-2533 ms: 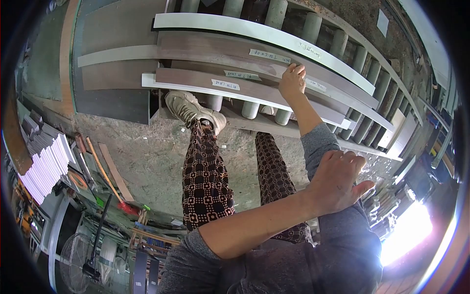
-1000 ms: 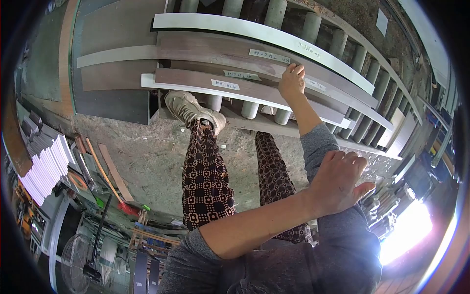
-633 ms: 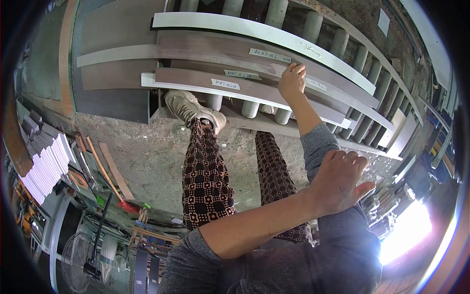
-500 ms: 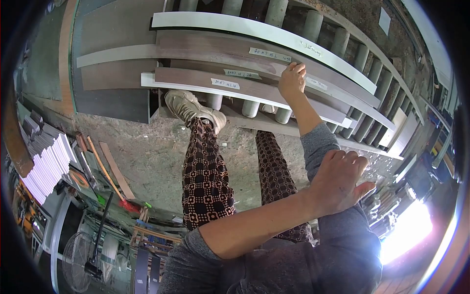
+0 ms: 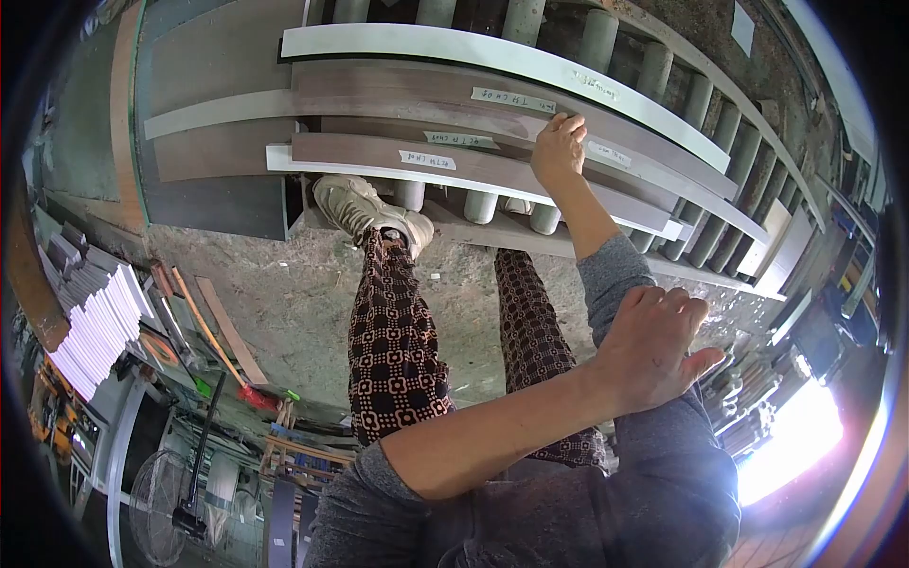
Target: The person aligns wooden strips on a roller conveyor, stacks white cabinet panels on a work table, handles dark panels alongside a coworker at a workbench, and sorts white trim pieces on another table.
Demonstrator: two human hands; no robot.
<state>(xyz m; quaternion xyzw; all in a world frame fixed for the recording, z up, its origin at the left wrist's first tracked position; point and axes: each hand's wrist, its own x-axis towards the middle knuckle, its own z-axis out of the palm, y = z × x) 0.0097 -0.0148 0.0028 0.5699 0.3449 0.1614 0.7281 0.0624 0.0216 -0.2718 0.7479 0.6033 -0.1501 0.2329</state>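
Two hands, grip: right hand (image 5: 559, 156) has its fingers bunched together on the boards; cannot tell whether they pinch an edge. Left hand (image 5: 649, 350) has its thumb spread, fingers bent, tips hidden; it overlaps the right sleeve (image 5: 620, 279), contact unclear.
Boards: the long brown board (image 5: 379, 87) and the front brown board (image 5: 360, 150) lie lengthwise over the rollers (image 5: 597, 40), with the white strip (image 5: 426, 43) on the far side.
Change: boards and right hand have shifted slightly in view, probably head motion; the hand's place on the boards is nearly the same, so no repositioning is apparent.
Tape labels: 4 seen, one (image 5: 513, 99) just beside the right fingers.
Rollers, count: several, partly covered; total uncertain.
Shoes (image 5: 355, 204): 2, one mostly hidden.
Fan (image 5: 156, 506): 1, lower left.
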